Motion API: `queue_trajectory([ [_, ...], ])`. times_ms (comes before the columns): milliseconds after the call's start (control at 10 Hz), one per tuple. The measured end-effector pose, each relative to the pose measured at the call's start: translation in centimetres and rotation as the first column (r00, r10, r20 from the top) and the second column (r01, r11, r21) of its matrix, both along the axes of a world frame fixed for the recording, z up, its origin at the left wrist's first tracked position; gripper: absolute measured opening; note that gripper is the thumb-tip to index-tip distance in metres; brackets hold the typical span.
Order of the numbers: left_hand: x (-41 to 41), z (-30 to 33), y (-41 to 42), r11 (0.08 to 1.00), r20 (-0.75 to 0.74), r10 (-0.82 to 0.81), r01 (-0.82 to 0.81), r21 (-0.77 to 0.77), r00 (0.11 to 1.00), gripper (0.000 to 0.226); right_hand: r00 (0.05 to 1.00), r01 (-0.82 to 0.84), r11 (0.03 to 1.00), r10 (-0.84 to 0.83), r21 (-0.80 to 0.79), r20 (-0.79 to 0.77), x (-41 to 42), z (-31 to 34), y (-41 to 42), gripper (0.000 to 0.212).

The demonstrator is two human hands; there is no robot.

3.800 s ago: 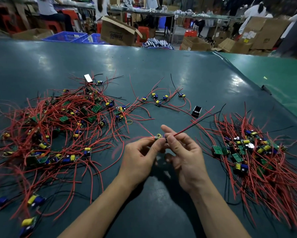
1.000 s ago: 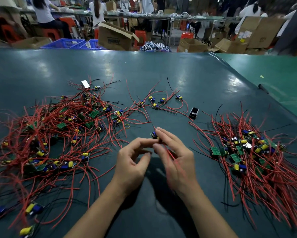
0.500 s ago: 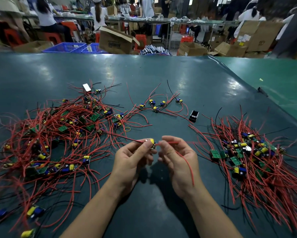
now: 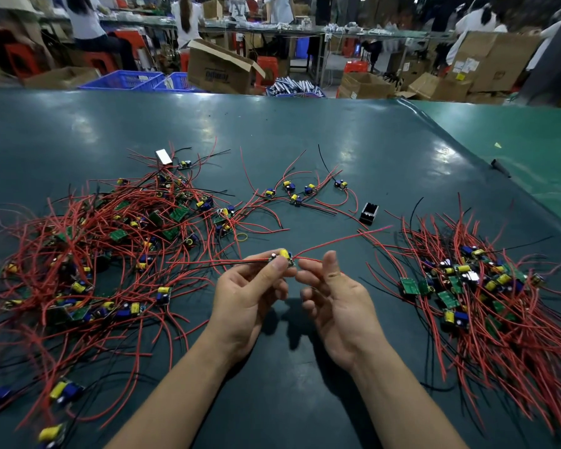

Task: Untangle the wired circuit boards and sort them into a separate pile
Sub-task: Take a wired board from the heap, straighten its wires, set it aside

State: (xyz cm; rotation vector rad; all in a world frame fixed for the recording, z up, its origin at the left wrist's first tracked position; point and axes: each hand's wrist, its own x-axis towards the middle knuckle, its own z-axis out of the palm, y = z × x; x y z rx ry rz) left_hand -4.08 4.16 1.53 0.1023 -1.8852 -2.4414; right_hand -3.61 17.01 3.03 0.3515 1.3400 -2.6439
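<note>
Left hand grip pinched at fingertips; right hand palm up, fingers loosely curled.

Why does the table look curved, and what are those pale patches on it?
Head view: the wide-angle lens bends the table edges; the pale patches are overhead-light glare on its shiny mat; the hands' shadow falls below the left hand; boards at the lower left corner look smeared and soft.

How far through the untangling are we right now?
Done: a sorted pile of boards lies on the right of the table. In hand: the left hand pinches one circuit board, its red wires trailing both ways; the right hand is open beside it. Left: the bigger tangled heap on the left and a few loose boards farther back.
</note>
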Motion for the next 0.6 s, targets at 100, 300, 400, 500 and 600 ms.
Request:
queue_trajectory([
  [100, 0.3, -0.2, 0.1, 0.990, -0.065, 0.025, -0.034, -0.134, 0.998, 0.032, 0.995, 0.005, 0.992, 0.007, 0.122, -0.102, 0.3, -0.3, -0.3, 0.026],
  [300, 0.9, -0.5, 0.5, 0.981, -0.027, 0.030, -0.035, -0.190, 0.999, 0.035, 0.982, 0.144, 0.971, -0.117, 0.191, -0.148, 0.4, -0.3, 0.3, 0.020],
  [400, 1.0, -0.2, 0.4, 0.992, -0.068, 0.006, -0.015, -0.126, 0.998, 0.030, 0.967, 0.227, 0.946, -0.190, 0.230, -0.172, 0.1, -0.1, 0.9, 0.009],
  [500, 0.8, 0.2, 0.4, 0.998, -0.112, -0.024, 0.030, 0.055, 0.993, 0.020, 0.938, 0.324, 0.921, -0.284, 0.216, -0.199, -0.2, 0.1, 1.7, 0.011],
  [600, 0.6, 0.3, 0.0, 0.988, -0.098, -0.010, 0.024, 0.151, 0.995, 0.022, 0.897, 0.429, 0.884, -0.391, 0.188, -0.208, -0.5, 0.2, 2.9, 0.018],
])
